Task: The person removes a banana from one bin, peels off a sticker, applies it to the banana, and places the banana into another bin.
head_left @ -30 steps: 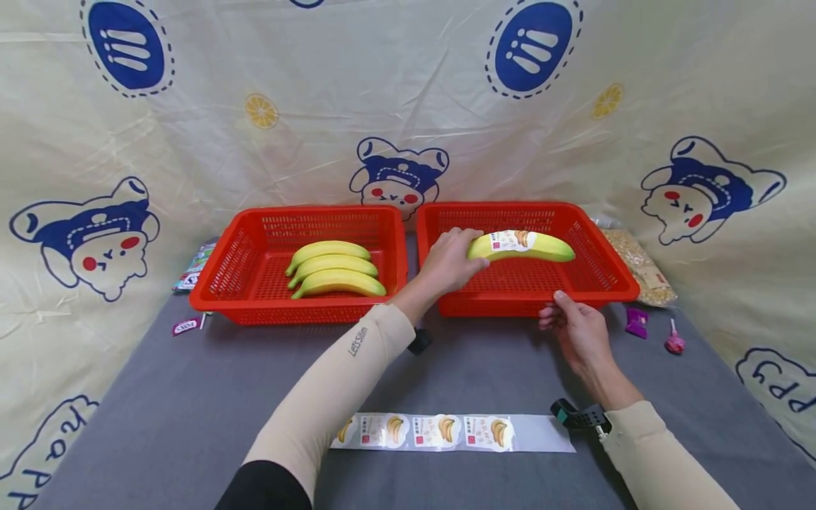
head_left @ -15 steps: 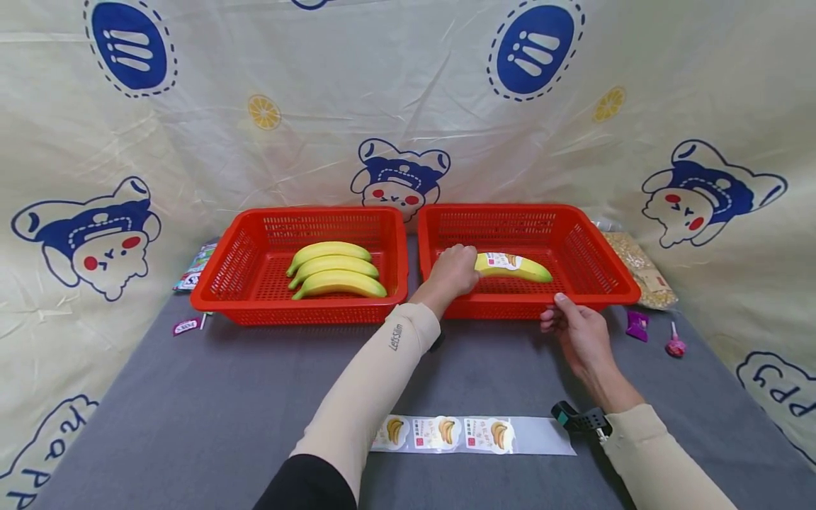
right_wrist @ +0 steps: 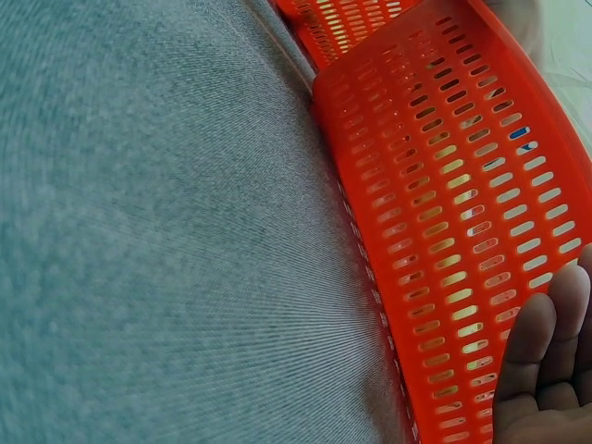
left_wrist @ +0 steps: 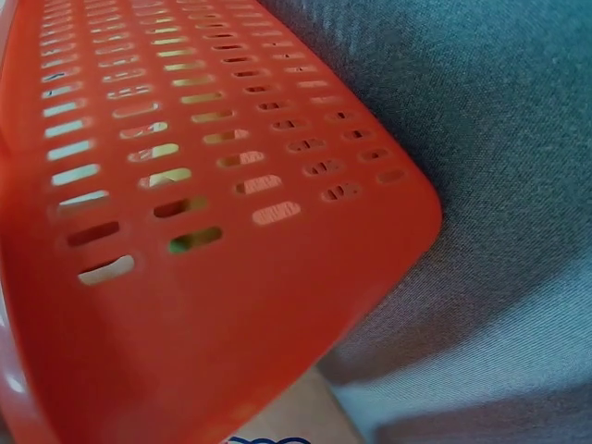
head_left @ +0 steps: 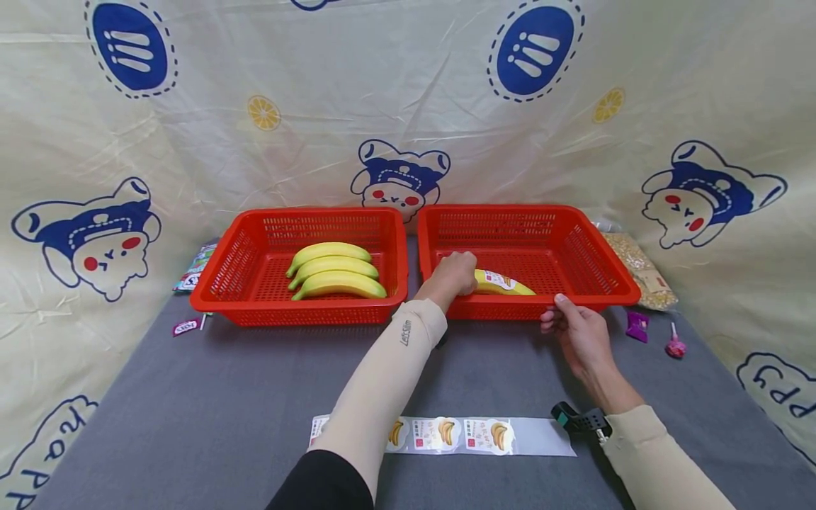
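Observation:
In the head view my left hand (head_left: 454,275) reaches into the right red basket (head_left: 497,309) and grips one end of a yellow banana (head_left: 520,288). A white label (head_left: 499,280) with a banana picture sits on its peel. The banana lies low behind the front wall, which hides its underside; my fingertips are hidden too. My right hand (head_left: 580,334) holds that basket's front rim near the right corner, thumb at the rim and fingers against the outer wall. In the right wrist view its fingers (right_wrist: 529,338) lie along the slotted wall. Yellow shows through the slots.
The left red basket (head_left: 299,314) contains three bananas (head_left: 338,283) side by side. A strip of banana labels (head_left: 542,435) lies on the grey cloth (head_left: 210,418). Candies flank the baskets, including a purple-wrapped one (head_left: 637,326) and a lollipop (head_left: 675,346). A bag of grains (head_left: 637,269) leans at right.
My left hand has lowered the labelled banana from above the right basket down to just behind its front wall. The right hand has stayed at the rim.

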A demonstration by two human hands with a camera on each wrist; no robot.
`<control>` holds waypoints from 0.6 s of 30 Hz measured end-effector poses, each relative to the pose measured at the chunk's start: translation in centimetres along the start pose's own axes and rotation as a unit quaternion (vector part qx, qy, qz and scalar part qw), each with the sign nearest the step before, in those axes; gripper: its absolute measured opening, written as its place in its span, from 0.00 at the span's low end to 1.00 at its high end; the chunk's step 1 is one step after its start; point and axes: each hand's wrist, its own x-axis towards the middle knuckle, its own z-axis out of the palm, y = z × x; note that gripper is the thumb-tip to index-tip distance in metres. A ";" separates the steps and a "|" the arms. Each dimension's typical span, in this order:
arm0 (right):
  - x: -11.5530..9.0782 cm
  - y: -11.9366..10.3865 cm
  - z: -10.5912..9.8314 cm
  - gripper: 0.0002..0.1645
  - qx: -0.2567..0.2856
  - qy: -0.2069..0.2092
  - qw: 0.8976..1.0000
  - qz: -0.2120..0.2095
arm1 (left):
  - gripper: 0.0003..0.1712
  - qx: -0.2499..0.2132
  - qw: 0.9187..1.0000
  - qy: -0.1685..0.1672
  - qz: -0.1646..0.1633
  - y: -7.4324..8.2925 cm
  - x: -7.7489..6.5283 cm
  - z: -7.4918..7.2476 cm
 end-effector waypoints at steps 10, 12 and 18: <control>0.1 0.0 0.0 0.16 0.000 0.003 1.000 0.001 | 0.12 0.000 1.000 -0.030 0.000 -0.1 0.2 0.0; 0.0 0.0 -0.1 0.16 0.004 0.001 1.000 0.000 | 0.11 0.001 0.999 -0.033 0.001 -0.1 0.3 0.0; 0.0 0.0 0.0 0.15 0.006 0.002 1.000 -0.002 | 0.10 -0.009 1.000 -0.025 0.005 -0.2 0.3 0.1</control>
